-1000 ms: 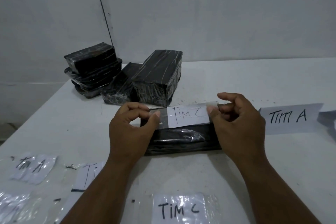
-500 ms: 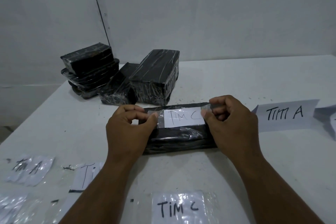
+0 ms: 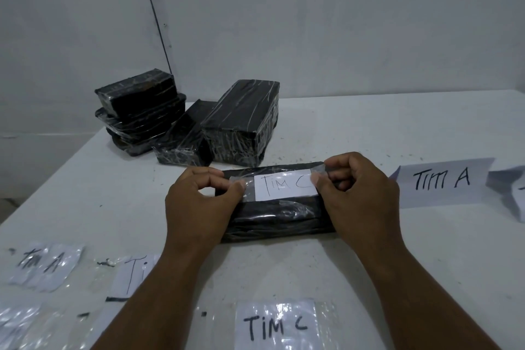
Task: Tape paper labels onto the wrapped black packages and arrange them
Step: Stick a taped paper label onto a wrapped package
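Note:
A flat black wrapped package (image 3: 279,216) lies on the white table (image 3: 369,133) in front of me. On its top lies a white paper label (image 3: 285,185) reading "TiM C", under a strip of clear tape. My left hand (image 3: 199,204) pinches the tape's left end between thumb and forefinger. My right hand (image 3: 360,196) pinches the tape's right end at the package's far right corner. The hands cover both ends of the package.
Several black wrapped packages (image 3: 241,119) are piled at the back left, some stacked (image 3: 139,113). A "TiM A" label (image 3: 441,180) lies to the right. Another "TiM C" label (image 3: 277,325) sits at the front edge, with more taped labels (image 3: 47,264) at the front left.
Both hands have lowered the taped label from just above the package down onto its top face. The package has stayed in place.

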Available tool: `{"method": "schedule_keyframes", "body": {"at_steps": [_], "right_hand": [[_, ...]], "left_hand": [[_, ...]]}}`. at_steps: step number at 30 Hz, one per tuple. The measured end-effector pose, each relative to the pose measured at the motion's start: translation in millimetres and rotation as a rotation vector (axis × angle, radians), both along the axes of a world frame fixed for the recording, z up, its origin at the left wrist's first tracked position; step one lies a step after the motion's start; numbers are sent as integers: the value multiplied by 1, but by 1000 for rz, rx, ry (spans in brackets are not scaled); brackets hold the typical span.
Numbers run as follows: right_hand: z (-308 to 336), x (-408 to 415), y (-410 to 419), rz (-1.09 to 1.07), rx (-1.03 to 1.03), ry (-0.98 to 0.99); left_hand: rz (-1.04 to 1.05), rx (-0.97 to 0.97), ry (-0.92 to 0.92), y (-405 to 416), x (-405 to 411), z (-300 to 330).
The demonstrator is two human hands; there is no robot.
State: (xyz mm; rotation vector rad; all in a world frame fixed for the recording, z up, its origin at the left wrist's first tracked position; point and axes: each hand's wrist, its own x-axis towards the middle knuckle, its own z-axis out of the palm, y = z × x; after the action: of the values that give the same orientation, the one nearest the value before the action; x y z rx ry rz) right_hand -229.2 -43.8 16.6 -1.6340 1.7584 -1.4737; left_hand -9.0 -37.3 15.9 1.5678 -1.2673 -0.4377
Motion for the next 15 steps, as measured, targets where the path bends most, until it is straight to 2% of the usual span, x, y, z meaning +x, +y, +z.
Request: {"method": "schedule_keyframes", "body": {"at_steps": [15], "right_hand": [[0, 1, 0, -22, 7, -6]], "left_hand": [[-15, 26, -8, 0, -1, -1]]}}
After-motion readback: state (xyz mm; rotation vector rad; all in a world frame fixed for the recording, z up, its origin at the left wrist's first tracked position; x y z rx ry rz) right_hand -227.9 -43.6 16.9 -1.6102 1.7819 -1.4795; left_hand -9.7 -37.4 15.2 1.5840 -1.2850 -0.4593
